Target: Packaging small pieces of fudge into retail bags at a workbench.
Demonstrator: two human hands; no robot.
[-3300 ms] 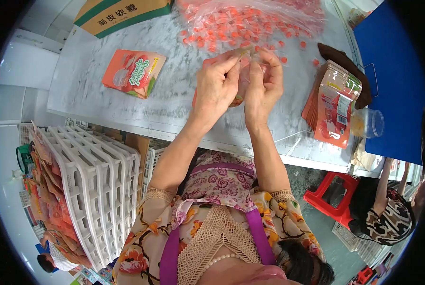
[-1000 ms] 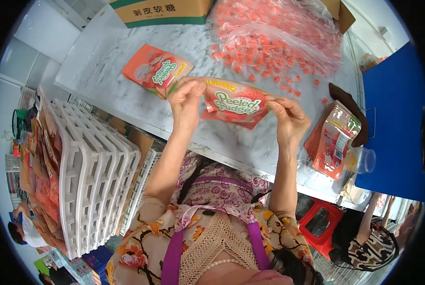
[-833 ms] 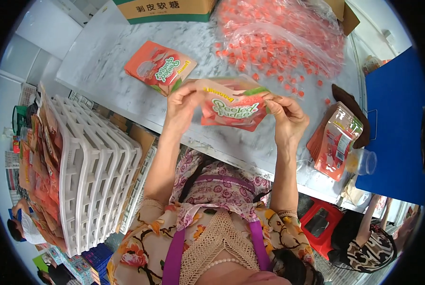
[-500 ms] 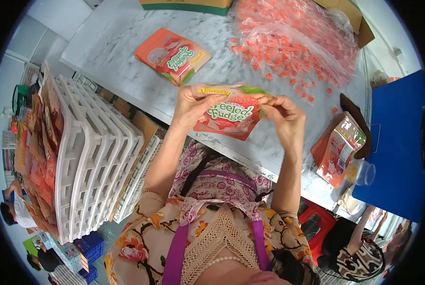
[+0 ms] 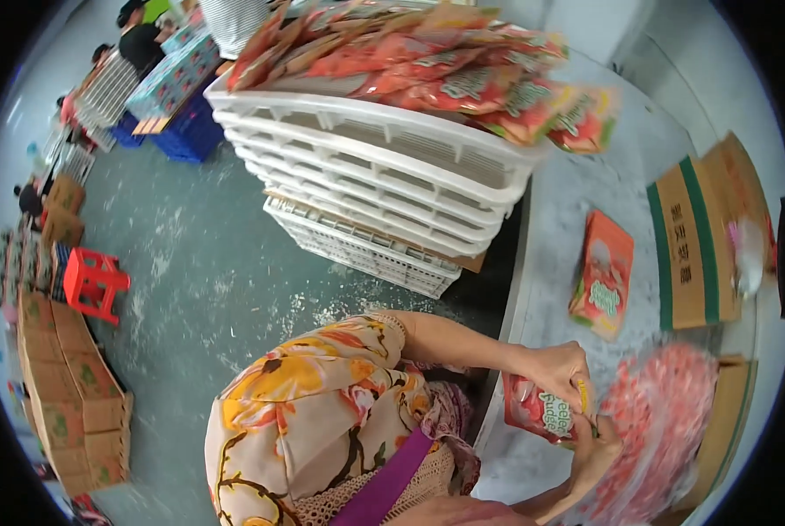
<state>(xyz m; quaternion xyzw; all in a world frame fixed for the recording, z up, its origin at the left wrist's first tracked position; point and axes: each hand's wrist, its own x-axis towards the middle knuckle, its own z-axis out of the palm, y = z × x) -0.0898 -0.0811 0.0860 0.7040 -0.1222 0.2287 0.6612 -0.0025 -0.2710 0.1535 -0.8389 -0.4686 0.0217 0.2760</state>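
Observation:
A red candy pouch (image 5: 533, 410) with a printed fruit picture is held over the near edge of the marbled table. My left hand (image 5: 555, 366) pinches one corner of its top edge, and my right hand (image 5: 596, 449) pinches the other corner. The two hands are close together, and they partly cover the top of the pouch. Whether its mouth is parted cannot be seen. Another pouch of the same kind (image 5: 605, 272) lies flat on the table beyond my left hand. Beside my right hand is a big clear bag of small red wrapped candies (image 5: 660, 421).
Stacked white plastic crates (image 5: 392, 145) stand against the table, heaped with filled pouches (image 5: 445, 66) that overhang the rim. Cardboard boxes (image 5: 686, 245) line the table's far side. A red stool (image 5: 94, 282), stacked cartons (image 5: 68, 386) and other people (image 5: 138, 39) are farther off on the left.
My view has swung to the left, bringing the crates and floor into the middle. Both hands still grip the pouch's top corners, and they have come closer together.

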